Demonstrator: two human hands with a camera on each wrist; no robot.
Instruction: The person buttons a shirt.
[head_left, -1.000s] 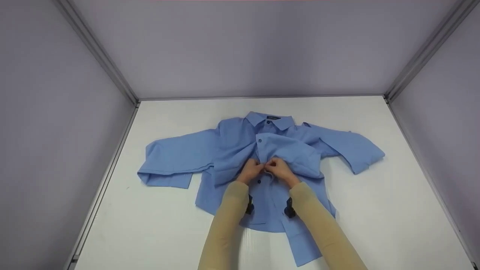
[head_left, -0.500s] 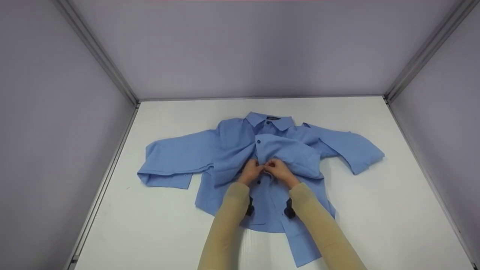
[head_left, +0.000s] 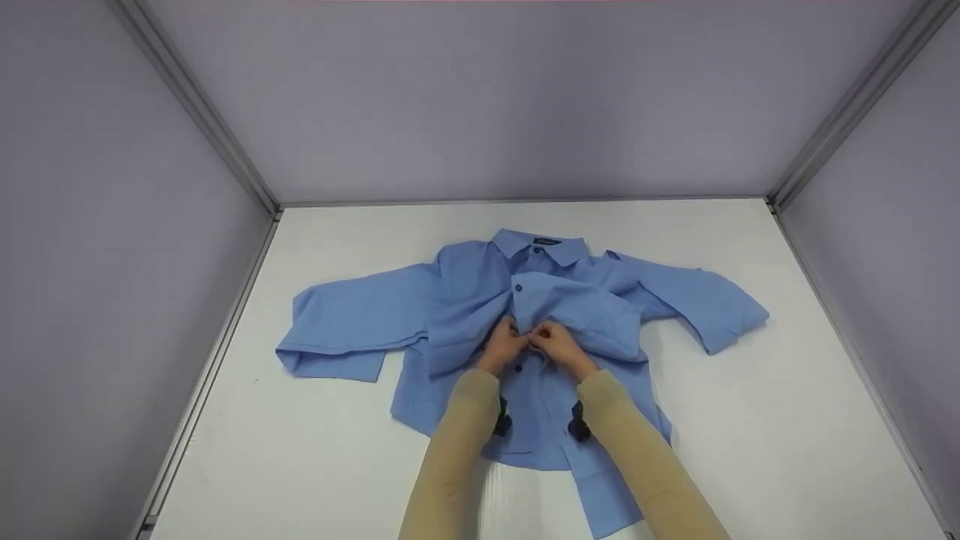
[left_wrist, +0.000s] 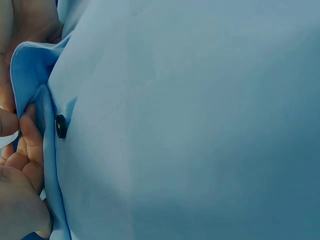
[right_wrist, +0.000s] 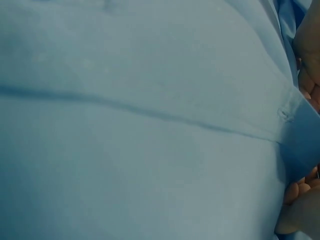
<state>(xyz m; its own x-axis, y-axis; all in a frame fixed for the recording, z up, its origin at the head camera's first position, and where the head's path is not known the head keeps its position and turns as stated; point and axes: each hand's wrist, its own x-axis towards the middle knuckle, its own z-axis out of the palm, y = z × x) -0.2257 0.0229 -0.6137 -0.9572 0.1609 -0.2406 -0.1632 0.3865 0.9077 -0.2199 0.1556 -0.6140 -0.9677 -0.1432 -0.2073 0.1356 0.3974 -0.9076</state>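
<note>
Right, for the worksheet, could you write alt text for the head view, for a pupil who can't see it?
A person's left hand and right hand, close together, pinch the front of a blue button-up shirt, below a dark button. The shirt lies on a white table, its sleeves out to either side.

We can read no lettering: the black label inside the collar of the blue shirt appears too small.
</note>
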